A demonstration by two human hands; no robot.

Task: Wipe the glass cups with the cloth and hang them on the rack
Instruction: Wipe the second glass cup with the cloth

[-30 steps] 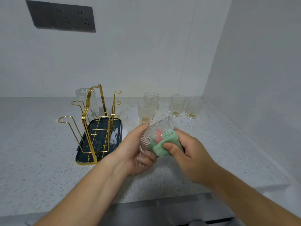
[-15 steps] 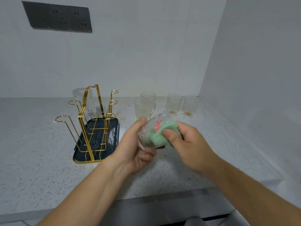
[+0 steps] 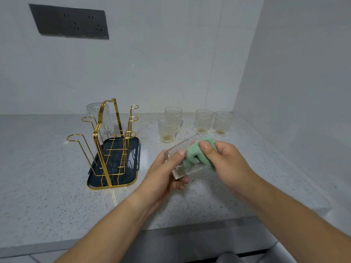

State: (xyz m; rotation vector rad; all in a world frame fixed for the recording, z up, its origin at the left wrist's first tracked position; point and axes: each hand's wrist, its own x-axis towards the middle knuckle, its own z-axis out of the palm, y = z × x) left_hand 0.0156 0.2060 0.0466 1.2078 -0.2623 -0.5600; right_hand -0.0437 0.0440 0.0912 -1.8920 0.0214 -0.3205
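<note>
above the speckled counter point(image 3: 57, 186), just right of the rack point(image 3: 121, 179), the person holds one ribbed glass cup point(image 3: 185, 170) on a slant in the air, its heavy base toward the left hand point(image 3: 163, 175) and its mouth toward the right. the left hand is curled round the base end, thumb across the top and fingers underneath. the right hand point(image 3: 228, 164) is closed on the green cloth point(image 3: 193, 154), its thumb pressing the cloth onto the outside of the cup near the rim; whether the other fingers reach inside the mouth cannot be told. the likeliest trouble is a slip: the glass is smooth between its ribs, only its base end is gripped, and a hard twist or push of the cloth could work it out of the left fingers onto the stone below, where it would probably chip or break. pressure at the thin rim is another weak point. four unwiped cups point(image 3: 167, 128) stand close behind the hands, so a wide elbow or a swing toward the rack could knock one over. one cup point(image 3: 98, 118) hangs upside down on a far peg, and a careless hanging move could jar it or tip the light wire frame.
</note>
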